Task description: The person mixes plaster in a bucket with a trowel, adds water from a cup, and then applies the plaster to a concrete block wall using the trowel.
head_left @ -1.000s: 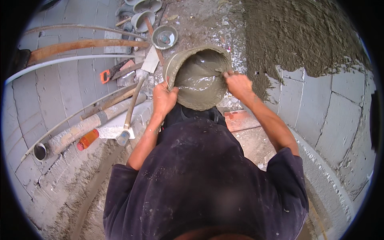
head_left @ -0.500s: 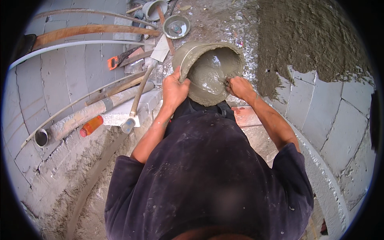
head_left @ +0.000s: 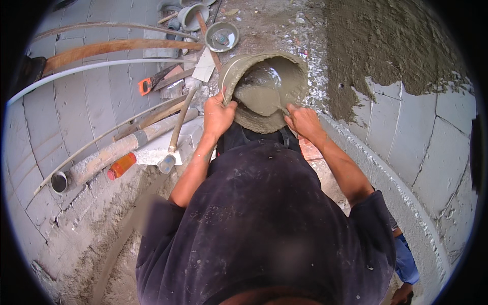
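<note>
You are tipping a grey bucket (head_left: 264, 91) of wet mortar toward yourself, just ahead of your chest, with its mouth turned up and back so the mix is pooling against the near wall. Your left hand (head_left: 218, 114) is clamping the rim on its left edge, fingers wrapping over the lip, which is steadying the tilt. Your right hand (head_left: 303, 122) is reaching into the lower right of the mouth, closing on something thin that is dipping into the mortar; whether that is a trowel handle or a stick is too small to tell. Holding the bucket tilted this way is probably letting you scrape out what is sitting at the bottom.

To the right, a patch of dark wet mortar (head_left: 391, 46) is covering the grey block wall (head_left: 447, 132). To the left, a hammer (head_left: 173, 147) is lying just beside your left forearm, a grey pipe (head_left: 101, 160) is running past it, and an orange bottle (head_left: 121, 166) is lying against that pipe. Farther off, a handsaw with an orange grip (head_left: 152, 82) and a small metal bowl (head_left: 221, 36) are lying on the blocks. No labels or signs are showing.
</note>
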{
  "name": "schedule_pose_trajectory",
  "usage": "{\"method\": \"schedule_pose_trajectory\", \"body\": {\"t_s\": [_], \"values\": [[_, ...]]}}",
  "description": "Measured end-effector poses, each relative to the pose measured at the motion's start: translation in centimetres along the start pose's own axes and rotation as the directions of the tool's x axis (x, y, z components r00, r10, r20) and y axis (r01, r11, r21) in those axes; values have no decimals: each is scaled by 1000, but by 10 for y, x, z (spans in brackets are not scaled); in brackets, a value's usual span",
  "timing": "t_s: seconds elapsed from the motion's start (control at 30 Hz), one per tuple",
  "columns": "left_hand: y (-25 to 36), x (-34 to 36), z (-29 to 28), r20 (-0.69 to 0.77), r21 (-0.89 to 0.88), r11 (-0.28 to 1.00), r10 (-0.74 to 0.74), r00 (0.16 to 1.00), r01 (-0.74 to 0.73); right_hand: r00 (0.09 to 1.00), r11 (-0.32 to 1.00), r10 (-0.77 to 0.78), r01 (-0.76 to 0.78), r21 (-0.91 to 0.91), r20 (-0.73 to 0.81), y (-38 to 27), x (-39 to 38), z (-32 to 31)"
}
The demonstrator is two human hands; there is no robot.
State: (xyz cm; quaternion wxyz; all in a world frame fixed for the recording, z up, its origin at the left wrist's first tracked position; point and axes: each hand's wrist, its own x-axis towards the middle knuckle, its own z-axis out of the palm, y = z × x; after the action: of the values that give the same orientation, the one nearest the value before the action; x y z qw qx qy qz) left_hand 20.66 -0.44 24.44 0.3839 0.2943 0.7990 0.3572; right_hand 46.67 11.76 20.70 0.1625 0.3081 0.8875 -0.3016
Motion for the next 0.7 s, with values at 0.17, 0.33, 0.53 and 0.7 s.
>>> {"method": "schedule_pose_trajectory", "body": {"t_s": [0.17, 0.33, 0.53, 0.7], "values": [[7, 13, 6, -54, 181, 969, 181, 982, -168, 981, 994, 106, -101, 38, -166, -1, -8, -8], [-11, 0, -3, -71, -80, 997, -3, 997, -3, 984, 965, 55, -8, 262, -172, -16, -41, -51], [-34, 18, 0, -4, -166, 982, -95, 996, 93, 774, 328, 573, -516, 791, 268, 146, -117, -85], [-29, 15, -8, -34, -135, 989, -60, 998, 55, 381, 467, 872, -464, 753, -306, 142, -233, -165]]}}
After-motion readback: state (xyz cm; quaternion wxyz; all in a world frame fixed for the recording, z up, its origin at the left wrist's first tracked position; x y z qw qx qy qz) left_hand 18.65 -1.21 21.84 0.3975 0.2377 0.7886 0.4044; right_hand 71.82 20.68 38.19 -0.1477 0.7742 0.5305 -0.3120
